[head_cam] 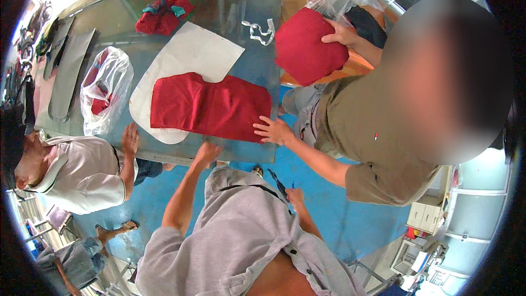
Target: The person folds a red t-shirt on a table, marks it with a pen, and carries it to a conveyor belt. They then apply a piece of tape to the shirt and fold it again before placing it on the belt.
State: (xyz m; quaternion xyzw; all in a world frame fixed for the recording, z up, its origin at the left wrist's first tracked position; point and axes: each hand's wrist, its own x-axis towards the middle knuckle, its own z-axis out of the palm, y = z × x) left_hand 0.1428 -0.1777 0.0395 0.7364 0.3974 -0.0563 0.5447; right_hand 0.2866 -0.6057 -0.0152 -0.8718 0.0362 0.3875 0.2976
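My left hand [208,152] rests curled at the near edge of the table, just below a red fabric piece [211,107]. Its fingers are partly hidden, so I cannot tell whether they hold anything. Down at my right side, my right hand [295,195] grips a dark, long-bladed tool that looks like scissors [278,181]. The red fabric lies flat, overlapping a pale curved pattern sheet [185,53]. A co-worker on the right touches the fabric's right end with one hand [274,130] and holds another red fabric piece [310,47] up in the other.
A glass-topped table [222,4] bears a red and teal cloth bundle [164,14], a white strip [263,33], a clear plastic bag [107,90] and grey pattern pieces [72,74]. Another person in a light shirt [88,170] stands at left, one hand at the table edge.
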